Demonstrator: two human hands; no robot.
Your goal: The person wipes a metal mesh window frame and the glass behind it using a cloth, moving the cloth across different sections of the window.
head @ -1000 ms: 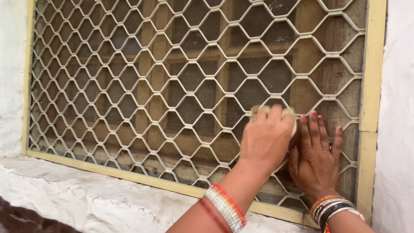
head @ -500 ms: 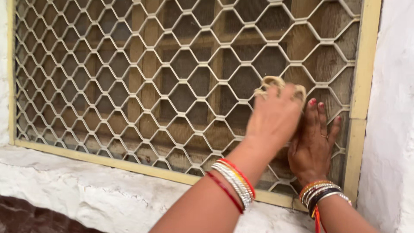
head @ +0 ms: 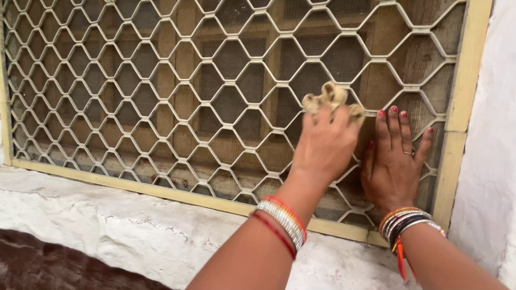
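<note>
My left hand (head: 325,146) is closed around a crumpled tan cloth (head: 332,98) and presses it against a cream metal grille (head: 177,80) of hexagonal cells, in its lower right part. Only the top of the cloth shows above my fingers. Just to the right, my right hand (head: 395,161) lies flat on the same grille, fingers spread and pointing up, with a ring on one finger. Bangles circle both wrists. Behind the grille is a dusty brown mesh screen (head: 231,59).
The grille sits in a pale yellow frame (head: 457,134). Below it runs a rough whitewashed sill (head: 123,225), and a white plastered wall (head: 494,161) rises at the right. A dark brown surface (head: 48,268) shows at the bottom left.
My left hand has carried the cloth upward along the grille. My right hand has stayed flat on the grille beside it.
</note>
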